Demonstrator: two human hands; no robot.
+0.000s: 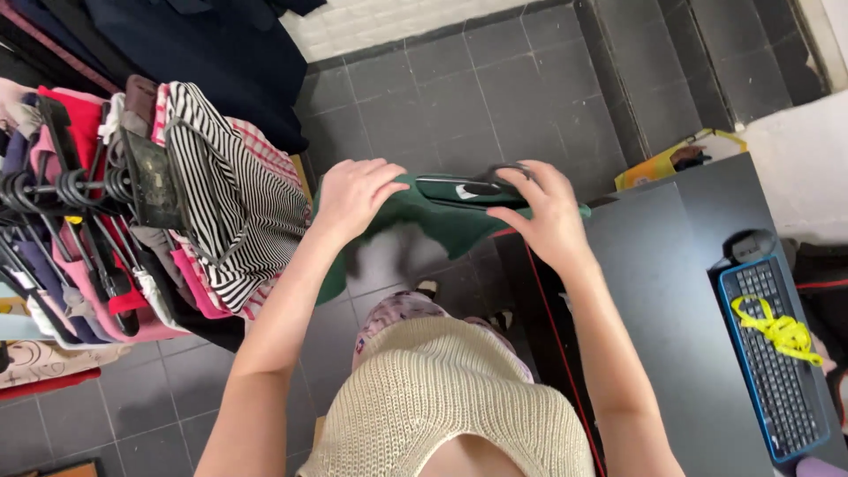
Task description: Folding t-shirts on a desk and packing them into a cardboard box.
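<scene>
- From the head view, the left hand [353, 196] closes over the left edge of a green garment [415, 221] held up in the air above the grey tiled floor [495, 97].
- The right hand [543, 212] grips the garment's right side, fingers curled by a black hanger [481, 181].
- The clothes rack [53, 190] at the left carries packed hangers: a striped top [234, 212], pink pieces.
- On the dark desk [671, 309], a keyboard [776, 362] bears a yellow tape [782, 331].
</scene>
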